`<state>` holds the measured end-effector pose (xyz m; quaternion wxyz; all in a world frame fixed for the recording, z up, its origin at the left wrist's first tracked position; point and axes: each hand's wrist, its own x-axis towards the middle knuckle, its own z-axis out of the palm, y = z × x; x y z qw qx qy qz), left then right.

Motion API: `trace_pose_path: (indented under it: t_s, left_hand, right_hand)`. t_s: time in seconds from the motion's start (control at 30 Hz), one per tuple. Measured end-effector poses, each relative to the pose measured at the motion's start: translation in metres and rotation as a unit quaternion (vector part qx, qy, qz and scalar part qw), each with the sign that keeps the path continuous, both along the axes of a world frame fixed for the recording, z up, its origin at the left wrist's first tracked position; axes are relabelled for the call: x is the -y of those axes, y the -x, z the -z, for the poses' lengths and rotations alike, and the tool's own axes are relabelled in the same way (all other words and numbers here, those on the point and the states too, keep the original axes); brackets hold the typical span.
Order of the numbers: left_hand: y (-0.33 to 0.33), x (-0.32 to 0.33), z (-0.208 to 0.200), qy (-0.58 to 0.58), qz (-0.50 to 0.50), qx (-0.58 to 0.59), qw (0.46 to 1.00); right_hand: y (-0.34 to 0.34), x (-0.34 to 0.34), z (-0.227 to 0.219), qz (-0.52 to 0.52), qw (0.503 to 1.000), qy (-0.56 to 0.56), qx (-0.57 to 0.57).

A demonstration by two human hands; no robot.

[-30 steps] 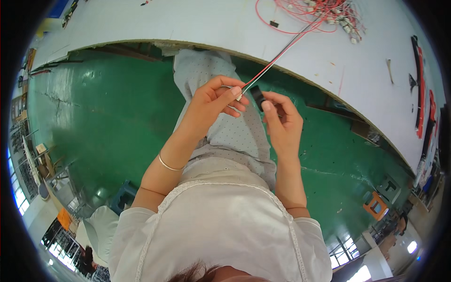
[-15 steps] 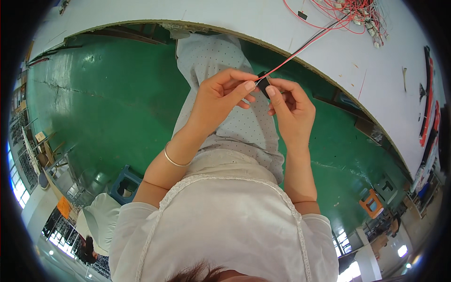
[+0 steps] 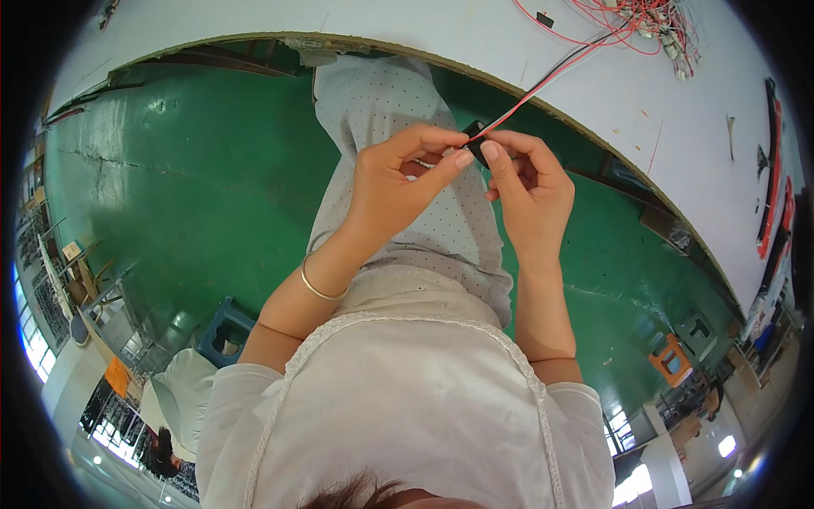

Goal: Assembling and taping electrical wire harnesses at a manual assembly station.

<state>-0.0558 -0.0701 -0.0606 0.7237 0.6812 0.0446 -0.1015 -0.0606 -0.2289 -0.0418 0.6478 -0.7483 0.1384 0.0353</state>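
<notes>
Above my lap, just off the table edge, both hands meet at a small black rectangular piece (image 3: 478, 153). My right hand (image 3: 536, 185) holds it between thumb and fingers. My left hand (image 3: 398, 170) is closed in a pinch at the near ends of thin red, white and black wires (image 3: 530, 96), right against the piece. Those wires run up over the table edge to a tangled wire bundle (image 3: 649, 21) with small pale connectors. My fingertips hide the wire ends, so I cannot tell whether they sit inside the piece.
The white table (image 3: 585, 102) curves across the top, with a small black part (image 3: 544, 19) and wire scraps on it. Long red and black strips (image 3: 772, 182) lie at the right. A blue stool (image 3: 227, 331) and an orange stool (image 3: 670, 360) stand on the green floor (image 3: 195, 204). Another person sits behind at lower left.
The wire ends and my left fingertips have shifted slightly at the black piece, and the wires lie more spread apart. Both hands keep nearly the same place.
</notes>
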Motion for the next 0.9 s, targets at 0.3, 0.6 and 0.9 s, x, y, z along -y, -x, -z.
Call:
trace_pose_path:
  t_s: [0.3,0.6,0.9]
  left_hand:
    - [-0.007,0.007,0.005,-0.043,-0.025,0.048,0.998]
    - [-0.007,-0.001,0.004,0.228,-0.098,-0.240,0.938]
    - [0.011,0.004,0.023,-0.047,-0.167,0.144,0.974]
  right_hand:
    - [0.003,0.002,0.006,-0.022,0.999,-0.032,0.011]
    - [-0.015,-0.001,0.020,-0.077,0.992,0.052,0.089]
    - [-0.060,-0.012,-0.040,-0.299,0.899,0.292,0.133]
